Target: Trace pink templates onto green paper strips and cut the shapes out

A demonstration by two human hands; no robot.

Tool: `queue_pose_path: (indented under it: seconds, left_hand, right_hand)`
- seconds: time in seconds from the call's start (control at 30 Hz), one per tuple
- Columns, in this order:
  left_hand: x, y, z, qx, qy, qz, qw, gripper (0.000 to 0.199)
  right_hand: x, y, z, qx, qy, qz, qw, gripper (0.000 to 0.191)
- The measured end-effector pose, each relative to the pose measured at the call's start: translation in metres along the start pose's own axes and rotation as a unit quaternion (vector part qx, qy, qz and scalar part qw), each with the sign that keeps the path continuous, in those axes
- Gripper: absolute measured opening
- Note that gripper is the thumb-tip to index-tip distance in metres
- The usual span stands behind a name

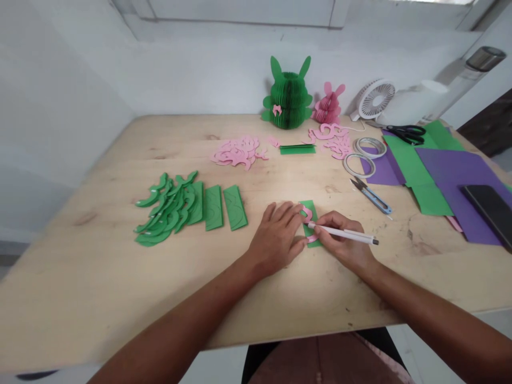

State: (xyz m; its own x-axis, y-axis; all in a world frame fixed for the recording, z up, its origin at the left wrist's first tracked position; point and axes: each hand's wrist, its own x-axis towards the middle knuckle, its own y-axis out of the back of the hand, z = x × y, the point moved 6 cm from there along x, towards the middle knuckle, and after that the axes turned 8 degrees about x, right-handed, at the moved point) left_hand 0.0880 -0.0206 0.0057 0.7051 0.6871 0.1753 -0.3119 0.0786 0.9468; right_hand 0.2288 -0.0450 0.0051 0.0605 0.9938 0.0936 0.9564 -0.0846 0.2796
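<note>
1. Here we are, well left of our landmark, the small green rectangular paper card point(313, 212), with a heap of curved green paper cut-outs point(168, 210).
2. Nearer the card, on its left side, we spot two green paper rectangles point(236, 208) marked with curved lines.
3. Now the left hand point(278, 234), stretched out rather than clenched, its fingertips at the card's left edge.
4. On the card we have the pink curved paper template point(309, 214)!
5. Just right, the right hand point(352, 252) pinches a slim white pen point(358, 236), tip over the card.
6. Beyond the card, farther right, we find blue-handled metal snips point(376, 198).
</note>
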Motion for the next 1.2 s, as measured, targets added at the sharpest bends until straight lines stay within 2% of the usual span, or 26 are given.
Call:
queue_pose_path:
  seconds: [0.7, 1.2]
  left_hand:
    - [-0.0011, -0.0038, -0.0019, 0.007, -0.004, 0.004, 1.0, 0.039]
    - [-0.0012, -0.0036, -0.0017, 0.004, -0.003, 0.002, 1.0, 0.037]
  right_hand:
    - [-0.0014, 0.0032, -0.0009, -0.048, -0.008, 0.0, 0.999, 0.007]
    - [-0.0031, 0.0034, -0.0004, -0.017, -0.009, 0.006, 1.0, 0.007]
